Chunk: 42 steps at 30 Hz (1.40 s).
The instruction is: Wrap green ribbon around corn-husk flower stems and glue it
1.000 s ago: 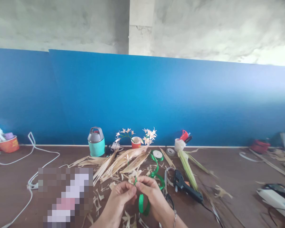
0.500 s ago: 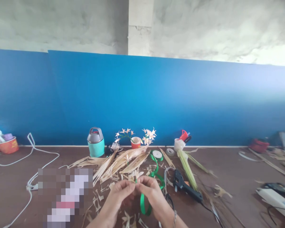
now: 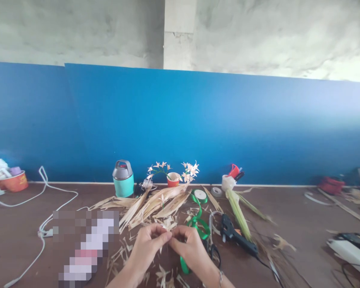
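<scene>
My left hand is closed in a pinch at the base of a pale corn-husk flower, whose petals show just above the fingertips. Against it, my right hand is also closed, thumb and finger pressed on a green ribbon at the flower's base. The ribbon loops below the palm and runs back to its spool. What lies exactly between the fingertips is hidden. Husk scraps lie under both hands.
Dried corn husks spread beyond my hands. A black glue gun, green husk bundle and scissors lie to the right. Behind stand a teal flask and a red cup with finished flowers. A white cable trails left.
The flower has tipped and sunk lower between my fingertips, and the green at its base is now covered. The ribbon loop under my right hand has shifted and shows less. The view moved slightly.
</scene>
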Each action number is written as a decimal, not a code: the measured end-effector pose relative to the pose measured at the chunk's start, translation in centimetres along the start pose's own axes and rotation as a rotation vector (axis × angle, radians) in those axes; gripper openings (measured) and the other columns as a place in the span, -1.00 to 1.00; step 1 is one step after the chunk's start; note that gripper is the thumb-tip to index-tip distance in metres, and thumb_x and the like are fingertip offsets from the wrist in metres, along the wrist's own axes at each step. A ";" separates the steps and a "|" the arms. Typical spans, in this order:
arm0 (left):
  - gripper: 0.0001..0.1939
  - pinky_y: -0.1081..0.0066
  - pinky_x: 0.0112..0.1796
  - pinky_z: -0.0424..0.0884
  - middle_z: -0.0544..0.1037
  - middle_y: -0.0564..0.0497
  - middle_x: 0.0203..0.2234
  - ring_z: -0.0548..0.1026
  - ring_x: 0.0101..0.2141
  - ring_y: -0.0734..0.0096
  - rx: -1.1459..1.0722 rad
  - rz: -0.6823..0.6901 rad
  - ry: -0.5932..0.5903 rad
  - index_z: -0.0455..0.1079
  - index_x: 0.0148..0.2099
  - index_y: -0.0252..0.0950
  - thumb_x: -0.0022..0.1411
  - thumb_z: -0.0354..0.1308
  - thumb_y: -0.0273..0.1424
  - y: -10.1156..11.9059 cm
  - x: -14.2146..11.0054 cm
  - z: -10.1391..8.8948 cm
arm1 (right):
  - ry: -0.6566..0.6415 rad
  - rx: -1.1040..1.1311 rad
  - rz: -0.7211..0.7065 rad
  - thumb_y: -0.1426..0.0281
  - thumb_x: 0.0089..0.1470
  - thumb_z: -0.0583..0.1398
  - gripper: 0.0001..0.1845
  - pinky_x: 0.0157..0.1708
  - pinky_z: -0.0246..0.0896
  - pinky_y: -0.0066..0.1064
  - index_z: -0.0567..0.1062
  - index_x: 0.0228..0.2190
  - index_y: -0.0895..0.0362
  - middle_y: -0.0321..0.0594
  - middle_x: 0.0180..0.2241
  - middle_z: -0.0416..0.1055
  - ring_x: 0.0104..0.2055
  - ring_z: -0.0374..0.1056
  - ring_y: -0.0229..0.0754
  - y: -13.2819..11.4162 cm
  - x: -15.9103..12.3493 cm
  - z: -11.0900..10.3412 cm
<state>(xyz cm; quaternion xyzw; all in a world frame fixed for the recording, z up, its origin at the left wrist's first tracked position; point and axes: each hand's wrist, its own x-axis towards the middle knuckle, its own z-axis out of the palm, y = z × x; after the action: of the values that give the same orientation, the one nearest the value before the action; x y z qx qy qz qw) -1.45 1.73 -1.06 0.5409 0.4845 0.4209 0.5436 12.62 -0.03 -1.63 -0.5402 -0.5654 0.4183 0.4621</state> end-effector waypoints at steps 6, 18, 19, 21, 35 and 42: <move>-0.71 0.49 -0.50 0.13 0.34 0.13 -0.70 0.25 -0.59 0.51 -0.048 0.017 -0.066 0.37 -0.56 -0.34 -0.10 0.26 -0.20 0.6 0.0 -0.3 | -0.057 0.191 0.166 0.28 -0.29 0.32 -0.75 -0.57 0.01 -0.50 0.48 -0.63 0.24 -0.32 -0.68 0.32 -0.61 0.14 -0.34 0.3 0.0 -0.3; -0.62 0.46 -0.47 0.17 0.39 0.10 -0.69 0.30 -0.58 0.47 -0.095 -0.046 -0.081 0.37 -0.57 -0.34 -0.17 0.30 -0.09 0.6 -0.2 -0.2 | -0.110 0.163 0.205 0.24 -0.30 0.32 -0.69 -0.56 0.00 -0.48 0.45 -0.73 0.23 -0.32 -0.74 0.31 -0.64 0.13 -0.37 -0.2 0.4 -0.9; -0.61 0.46 -0.47 0.16 0.37 0.12 -0.70 0.27 -0.58 0.48 -0.087 -0.050 -0.074 0.36 -0.58 -0.33 -0.19 0.30 -0.09 0.7 -0.2 -0.2 | -0.093 0.117 0.207 0.26 -0.29 0.31 -0.71 -0.57 -0.01 -0.48 0.44 -0.73 0.23 -0.32 -0.74 0.31 -0.65 0.13 -0.37 -0.1 0.4 -1.0; -0.59 0.47 -0.49 0.14 0.32 0.14 -0.71 0.24 -0.59 0.50 -0.079 -0.061 -0.085 0.34 -0.58 -0.33 -0.20 0.30 -0.07 1.0 -0.1 -0.3 | -0.074 0.058 0.192 0.29 -0.27 0.30 -0.73 -0.59 -0.03 -0.49 0.43 -0.74 0.22 -0.33 -0.74 0.31 -0.64 0.13 -0.37 -0.1 0.4 -1.0; -0.65 0.45 -0.40 0.18 0.44 0.06 -0.64 0.30 -0.51 0.46 -0.352 -0.160 -0.187 0.39 -0.60 -0.34 -0.22 0.37 -0.16 0.5 -0.5 -0.3 | -0.298 0.388 0.313 0.13 -0.36 0.35 -0.58 -0.74 -0.45 -0.50 0.34 -0.66 0.17 -0.57 -0.81 0.03 -0.78 -0.21 -0.52 -1.2 0.0 -1.3; -0.65 0.47 -0.42 0.16 0.42 0.10 -0.64 0.28 -0.53 0.50 -0.418 -0.205 -0.185 0.39 -0.59 -0.34 -0.26 0.40 -0.19 0.9 -0.8 -0.3 | -0.279 0.543 0.396 0.27 -0.42 0.37 -0.66 -0.69 -0.48 -0.51 0.34 -0.69 0.19 -0.57 -0.81 0.02 -0.74 -0.25 -0.53 -0.9 -0.1 -0.9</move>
<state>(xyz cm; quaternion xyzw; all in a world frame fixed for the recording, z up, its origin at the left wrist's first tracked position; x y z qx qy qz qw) -1.79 1.05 -0.09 0.4009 0.3876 0.4032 0.7256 13.33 -0.21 -0.56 -0.4346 -0.3755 0.7044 0.4171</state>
